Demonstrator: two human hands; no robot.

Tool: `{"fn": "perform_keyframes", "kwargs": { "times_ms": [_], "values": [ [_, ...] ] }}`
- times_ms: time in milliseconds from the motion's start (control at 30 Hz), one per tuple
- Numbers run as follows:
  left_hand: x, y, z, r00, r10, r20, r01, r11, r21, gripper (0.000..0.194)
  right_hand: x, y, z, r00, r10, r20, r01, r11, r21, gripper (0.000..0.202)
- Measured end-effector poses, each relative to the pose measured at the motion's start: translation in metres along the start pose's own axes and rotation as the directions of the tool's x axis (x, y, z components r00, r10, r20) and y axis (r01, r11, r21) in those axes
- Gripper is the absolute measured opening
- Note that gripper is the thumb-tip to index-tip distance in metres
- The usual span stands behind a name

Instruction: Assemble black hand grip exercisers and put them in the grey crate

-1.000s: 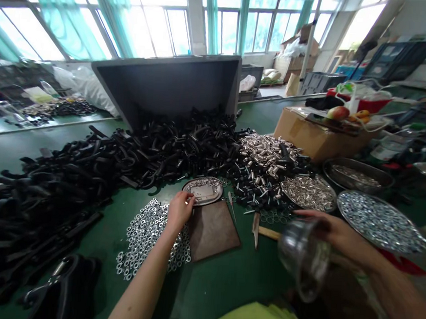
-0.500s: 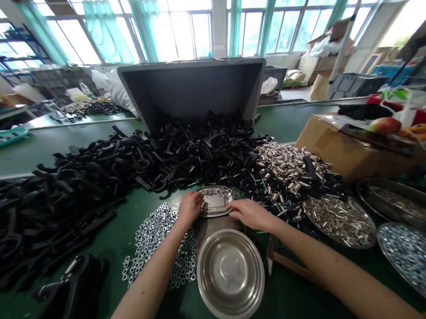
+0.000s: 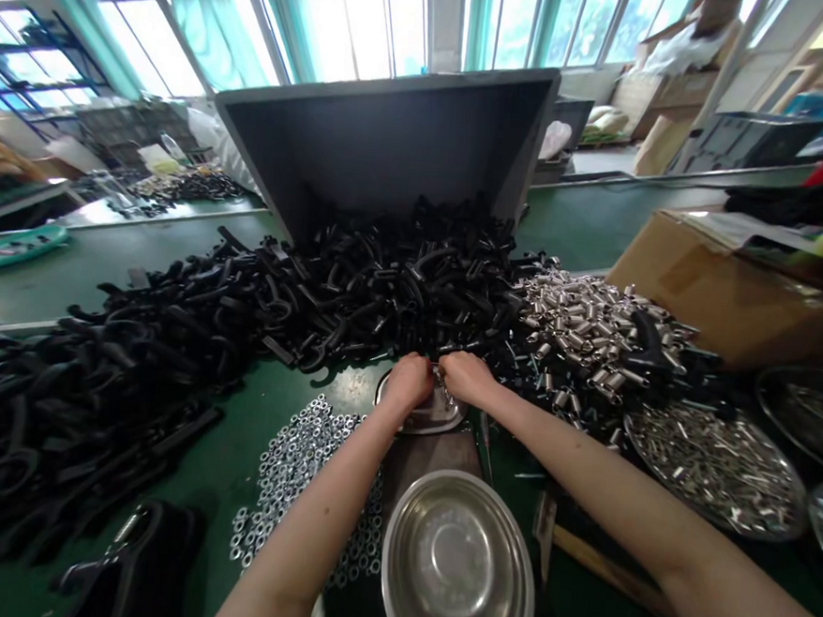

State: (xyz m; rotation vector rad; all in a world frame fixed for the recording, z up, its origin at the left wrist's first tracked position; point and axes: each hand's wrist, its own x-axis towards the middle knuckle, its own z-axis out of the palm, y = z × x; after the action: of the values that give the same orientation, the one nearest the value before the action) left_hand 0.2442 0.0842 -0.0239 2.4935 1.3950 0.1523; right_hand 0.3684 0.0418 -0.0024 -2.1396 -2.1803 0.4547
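Both hands have closed in on the small tray (image 3: 427,413) at the far edge of the brown mat (image 3: 436,456): the left hand (image 3: 410,381) and the right hand (image 3: 467,376) now sit knuckle to knuckle over it, fingers curled down onto the little metal parts lying in it, where half a second ago they were spread to either side of the tray. Each hand looks loosely closed, as if pinching or gathering something small, but what exactly sits between the fingertips cannot be told, since the backs of the hands cover it. The steel bowl (image 3: 460,561), which the right hand carried in a second ago and set down, now stands free on the desk (image 3: 264,402) just nearer the person than the mat, with neither hand on it, so the work has shifted from placing the bowl to handling the tray's contents. Just left of the mat lies the spread of washers (image 3: 302,461); beyond the tray the heap of black hooks (image 3: 357,286) spills from a tipped grey bin (image 3: 396,129), and to the right are a pile of silver sleeves (image 3: 587,316) and a wide dish (image 3: 714,471) of more small parts
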Motion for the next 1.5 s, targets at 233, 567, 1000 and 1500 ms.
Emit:
{"fn": "perform_keyframes", "kwargs": {
  "times_ms": [233, 567, 1000, 1500],
  "values": [
    [0.005, 0.002, -0.001, 0.998, -0.043, 0.045, 0.042, 0.999, 0.032, 0.022, -0.017, 0.020, -0.014, 1.000, -0.008, 0.024, 0.003, 0.978, 0.211, 0.025],
    [-0.001, -0.001, -0.001, 0.998, -0.055, -0.016, 0.055, 0.998, -0.014, 0.018, -0.027, 0.020, -0.008, 0.977, -0.079, 0.198, -0.006, 0.919, 0.395, 0.024],
    [-0.003, 0.001, -0.007, 0.999, -0.050, -0.002, 0.050, 0.998, -0.034, 0.023, -0.024, 0.019, -0.020, 0.993, -0.084, 0.086, 0.089, 0.995, -0.046, 0.032],
    [-0.023, -0.020, -0.004, 0.996, -0.092, -0.002, 0.083, 0.903, -0.421, 0.016, -0.024, 0.020, -0.022, 0.990, -0.123, 0.073, 0.133, 0.979, -0.153, 0.022]
  ]
}}
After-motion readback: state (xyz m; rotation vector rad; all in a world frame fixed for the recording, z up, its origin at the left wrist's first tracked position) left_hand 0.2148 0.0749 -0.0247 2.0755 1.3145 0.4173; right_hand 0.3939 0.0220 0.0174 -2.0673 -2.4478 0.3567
